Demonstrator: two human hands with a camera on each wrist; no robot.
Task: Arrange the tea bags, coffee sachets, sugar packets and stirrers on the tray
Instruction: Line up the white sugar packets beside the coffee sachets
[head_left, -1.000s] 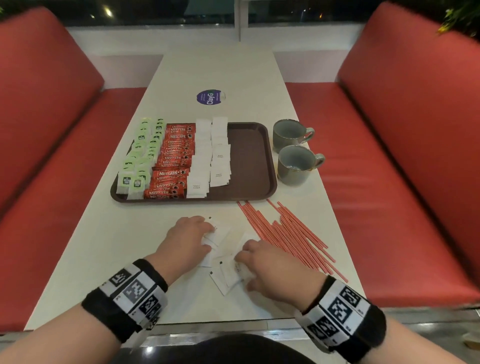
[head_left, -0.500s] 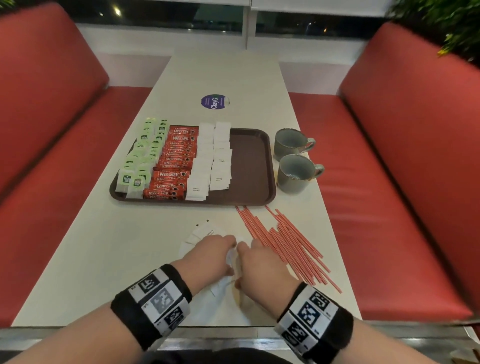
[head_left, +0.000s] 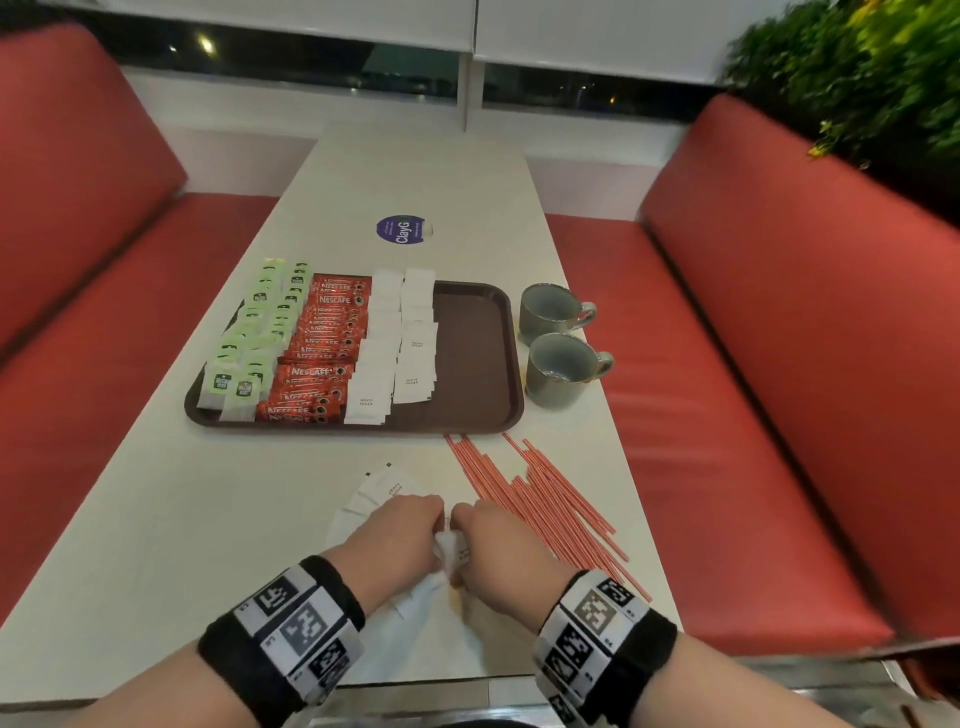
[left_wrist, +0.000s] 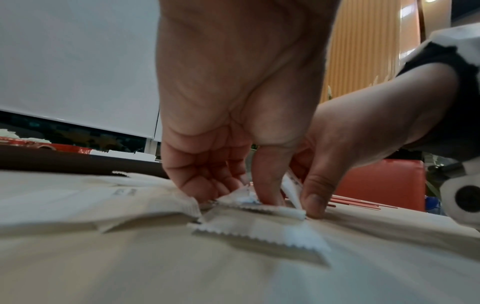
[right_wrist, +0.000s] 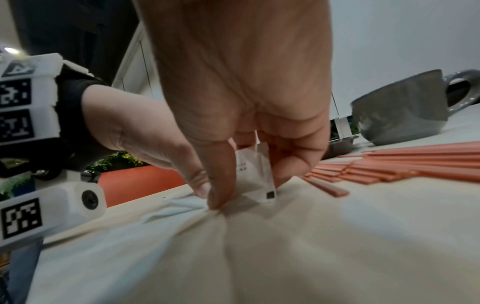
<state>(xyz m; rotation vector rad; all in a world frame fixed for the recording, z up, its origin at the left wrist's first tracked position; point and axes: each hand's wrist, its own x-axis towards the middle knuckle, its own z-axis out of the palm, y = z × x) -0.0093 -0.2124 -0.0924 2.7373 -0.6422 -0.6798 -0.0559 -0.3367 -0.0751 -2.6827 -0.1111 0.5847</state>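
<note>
A brown tray (head_left: 475, 358) carries rows of green tea bags (head_left: 249, 343), red coffee sachets (head_left: 322, 358) and white sugar packets (head_left: 397, 348); its right part is bare. Loose sugar packets (head_left: 382, 491) lie on the table near me. My left hand (head_left: 400, 535) and right hand (head_left: 493, 545) meet over them, fingers curled. The left hand (left_wrist: 233, 193) pinches bunched sugar packets (left_wrist: 249, 203) against the table. The right hand (right_wrist: 246, 185) holds one sugar packet (right_wrist: 257, 172) upright between thumb and fingers. Red stirrers (head_left: 540, 499) lie scattered just right of my hands.
Two grey cups (head_left: 550, 312) (head_left: 563, 371) stand right of the tray, near the table's right edge. A round purple sticker (head_left: 407, 230) sits behind the tray. Red benches (head_left: 779, 389) flank the table. A plant (head_left: 857, 78) fills the top right corner.
My hands have drawn together from apart over the spread packets, bunching them between the fingers. The right hand has raised one packet on edge.
</note>
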